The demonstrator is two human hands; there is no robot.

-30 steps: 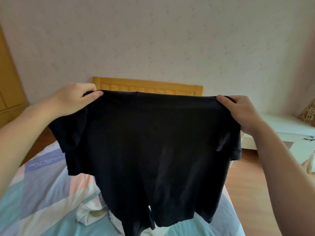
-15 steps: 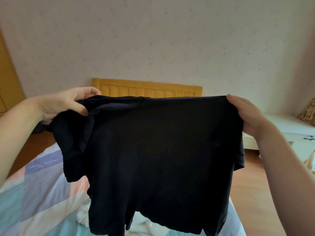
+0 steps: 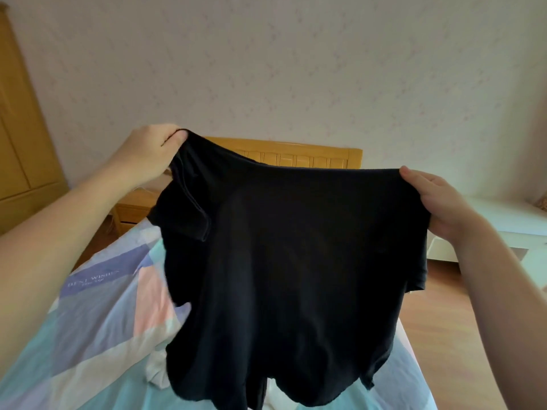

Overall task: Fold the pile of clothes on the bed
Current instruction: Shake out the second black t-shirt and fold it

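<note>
A black short-sleeved cotton T-shirt (image 3: 296,255) hangs spread in the air above the bed with its pastel patchwork sheet (image 3: 97,315); the left hand (image 3: 148,152) pinches 1 top corner, the right hand (image 3: 438,202) grips the other, fingers curled over the cloth; a crumpled white garment (image 3: 157,371) lies on the sheet beneath the hem; a wooden slatted headboard (image 3: 310,156) stands behind.

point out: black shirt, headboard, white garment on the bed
black shirt (image 3: 296,247), head view, middle of the hanging cloth
headboard (image 3: 310,156), head view, slatted wooden panel above the shirt
white garment (image 3: 157,369), head view, crumpled part left of the shirt hem
</note>
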